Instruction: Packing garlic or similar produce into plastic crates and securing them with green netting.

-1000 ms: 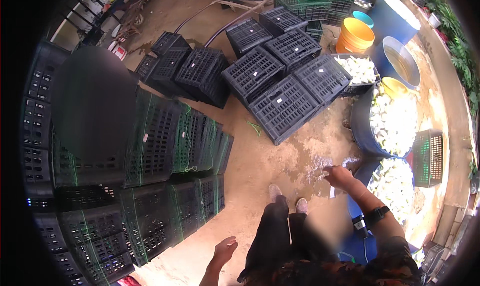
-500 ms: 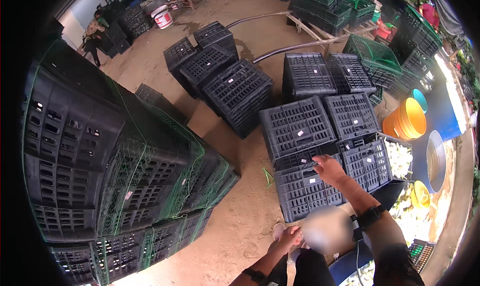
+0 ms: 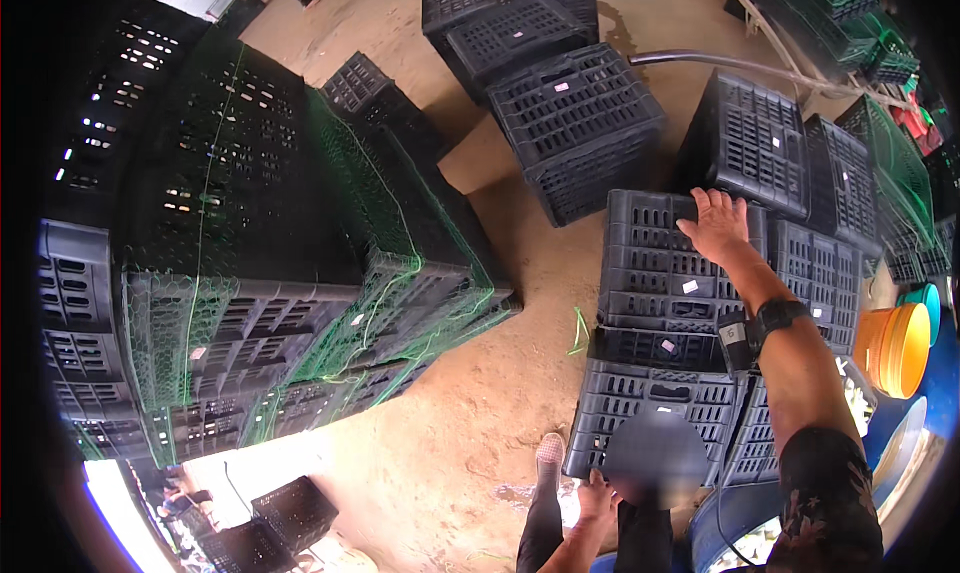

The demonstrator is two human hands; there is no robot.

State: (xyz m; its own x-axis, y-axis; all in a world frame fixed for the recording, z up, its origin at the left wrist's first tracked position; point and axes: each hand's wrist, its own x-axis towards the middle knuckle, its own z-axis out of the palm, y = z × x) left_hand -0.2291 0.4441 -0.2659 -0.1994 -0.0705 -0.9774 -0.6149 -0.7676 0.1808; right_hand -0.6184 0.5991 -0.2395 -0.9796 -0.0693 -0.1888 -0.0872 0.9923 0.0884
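My right hand reaches forward with spread fingers over the far part of a black slotted plastic crate; its fingers appear to rest on it. In front of that crate stands another black crate, close to my knees. My left hand is low, by the near edge of this front crate, its fingers curled. Whether it grips the crate's edge or something small, I cannot make out. A round blurred patch beside it hides part of the front crate.
Tall stacks of black crates under green netting rise on the left. More black crates stand ahead. At right are a yellow bucket, a teal bucket and a blue tub. A green scrap lies on the dirt floor.
My right hand has moved forward from above the front crate to the crate behind it, its fingers spreading. My left hand stays low, now by the front crate's near edge. The view has shifted.
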